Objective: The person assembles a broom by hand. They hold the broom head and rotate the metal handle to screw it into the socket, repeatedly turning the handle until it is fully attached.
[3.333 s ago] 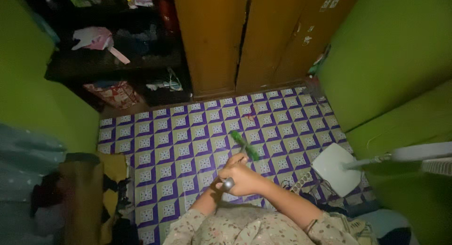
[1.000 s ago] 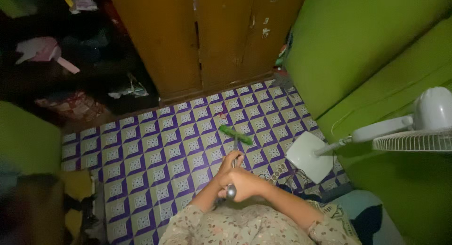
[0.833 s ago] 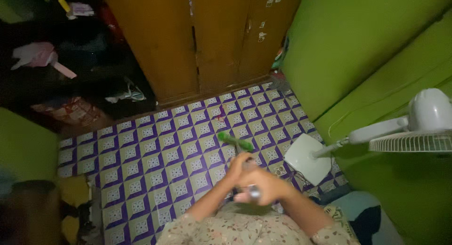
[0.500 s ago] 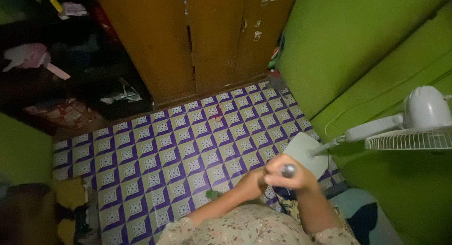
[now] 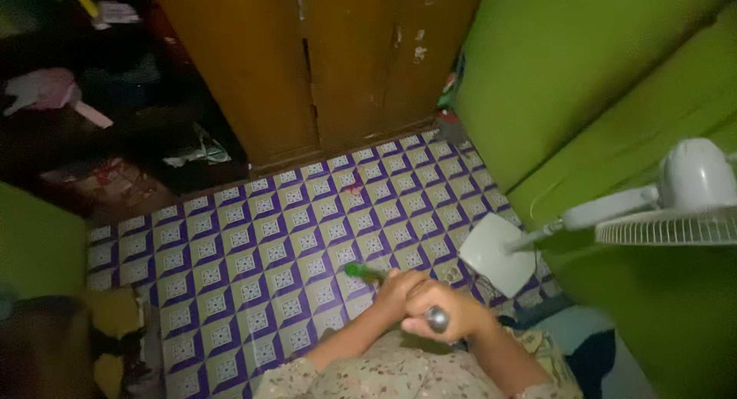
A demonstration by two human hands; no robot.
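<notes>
Both my hands meet low in the middle of the view, above the tiled floor. My left hand [image 5: 395, 290] is closed around a thin green rod-like tool [image 5: 358, 272], whose green end sticks out to the upper left. My right hand [image 5: 459, 316] lies against the left one and grips a small round shiny metal end [image 5: 437, 319]. I cannot tell whether the metal end belongs to the green tool. Both forearms wear a light patterned sleeve [image 5: 384, 376].
A purple-and-white patterned tile floor [image 5: 269, 253] runs up to brown wooden wardrobe doors [image 5: 322, 61]. A white fan [image 5: 675, 207] on a flat white base [image 5: 497, 253] stands at the right by green walls [image 5: 583, 77]. Dark cluttered shelves [image 5: 92, 123] sit at the left.
Half a second ago my hands were further right, near the fan's base, with the green tool low. Now they sit more central, and the green end points up and left.
</notes>
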